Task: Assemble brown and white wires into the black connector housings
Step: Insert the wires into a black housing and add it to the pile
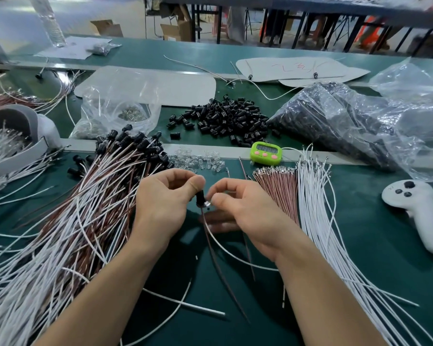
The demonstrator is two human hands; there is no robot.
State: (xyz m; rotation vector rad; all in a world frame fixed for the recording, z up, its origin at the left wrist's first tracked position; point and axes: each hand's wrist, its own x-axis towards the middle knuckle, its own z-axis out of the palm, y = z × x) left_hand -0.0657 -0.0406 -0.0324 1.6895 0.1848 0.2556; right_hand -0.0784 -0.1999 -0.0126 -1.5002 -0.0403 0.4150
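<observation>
**Step in hand.** The left hand pinches a housing between thumb and forefinger, just above the mat at centre. The right hand has its fingertips closed on a small clear part that touches the housing's lower end. A brown wire and a white wire trail from there toward the viewer.

**Judgement.** This unit is at the seating stage. The next move calls for a straight push with the housing held firm. The unit then likely goes to the finished pile at left.

**Loose stock.**
- A brown bundle and a white bundle lie right of the hands.
- Clear parts are scattered just beyond the hands.
- Farther off lies a heap of housings, in no container.

**Containers.**
- The grey tub, far left, holds white wires.
- The clear bag holds small pale parts, too small to identify.
- The large bag, right, is full of dark parts, probably housings.
</observation>
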